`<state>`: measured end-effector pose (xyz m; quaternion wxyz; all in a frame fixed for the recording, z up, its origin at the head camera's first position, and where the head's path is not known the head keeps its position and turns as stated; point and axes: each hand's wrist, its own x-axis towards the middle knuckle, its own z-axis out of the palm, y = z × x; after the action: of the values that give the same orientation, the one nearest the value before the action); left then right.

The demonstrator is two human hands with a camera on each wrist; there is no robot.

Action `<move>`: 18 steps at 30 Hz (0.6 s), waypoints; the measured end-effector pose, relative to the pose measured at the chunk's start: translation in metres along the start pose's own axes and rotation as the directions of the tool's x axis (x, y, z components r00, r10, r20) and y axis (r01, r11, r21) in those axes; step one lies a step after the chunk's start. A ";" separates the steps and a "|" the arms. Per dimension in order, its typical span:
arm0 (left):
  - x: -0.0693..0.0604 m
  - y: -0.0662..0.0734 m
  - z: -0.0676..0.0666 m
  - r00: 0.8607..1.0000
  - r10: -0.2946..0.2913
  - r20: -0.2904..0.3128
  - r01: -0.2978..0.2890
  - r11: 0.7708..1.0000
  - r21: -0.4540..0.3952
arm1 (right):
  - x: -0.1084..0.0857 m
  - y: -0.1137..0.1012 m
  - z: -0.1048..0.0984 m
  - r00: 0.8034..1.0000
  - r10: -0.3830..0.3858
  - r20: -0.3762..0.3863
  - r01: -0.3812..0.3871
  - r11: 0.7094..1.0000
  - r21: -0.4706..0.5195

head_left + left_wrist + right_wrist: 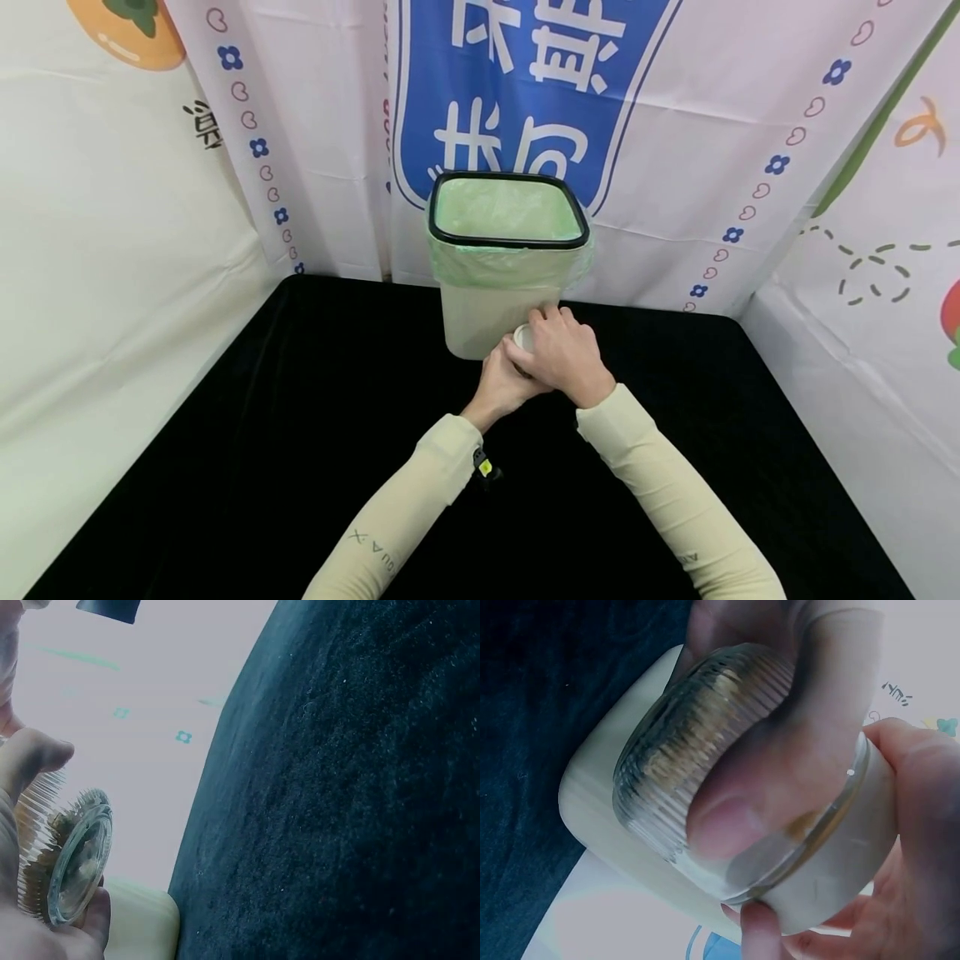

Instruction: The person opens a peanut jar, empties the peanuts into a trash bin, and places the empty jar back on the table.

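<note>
Currently: ribbed glass jar [679,757], brownish contents [724,686] (can't identify them), just off head-view centre at 5 o'clock. Left hand [507,385] clamped round the glass; right hand [564,346] gripping the pale lid [840,859] on its end. Bin [480,321] with green liner [506,268] at 12 o'clock from jar. Black cloth [262,433] at 6, blue printed panel [422,92] behind bin.

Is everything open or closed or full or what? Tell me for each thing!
Glass jar: held up in the left hand; something tan shows inside.
White lid: on the jar, gripped by the right hand.
Bin: upright, open at the top.
Green bag: spread inside the bin, edge hanging outside; its bottom is hidden.
Black cloth: spread out.
</note>
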<state>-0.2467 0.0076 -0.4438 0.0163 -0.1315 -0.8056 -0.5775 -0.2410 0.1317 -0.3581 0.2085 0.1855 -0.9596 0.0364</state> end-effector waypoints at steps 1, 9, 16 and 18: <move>0.000 0.000 0.000 1.000 0.003 0.000 -0.003 1.000 0.002 | 0.000 0.000 0.000 1.000 -0.006 -0.004 0.006 1.000 -0.001; -0.001 0.001 -0.003 1.000 0.014 0.003 -0.014 1.000 0.006 | 0.000 -0.001 0.000 0.999 -0.041 -0.027 0.041 0.999 -0.009; -0.001 0.001 -0.006 1.000 0.012 0.005 -0.012 1.000 -0.002 | 0.000 0.000 -0.001 0.996 -0.077 -0.050 0.077 0.997 -0.015; -0.002 0.001 -0.007 1.000 0.011 0.010 -0.011 1.000 -0.013 | 0.001 0.000 -0.001 0.995 -0.085 -0.052 0.084 0.996 -0.015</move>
<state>-0.2458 0.0013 -0.4404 0.0147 -0.1389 -0.8011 -0.5820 -0.2410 0.1313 -0.3571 0.2364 0.2235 -0.9452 0.0265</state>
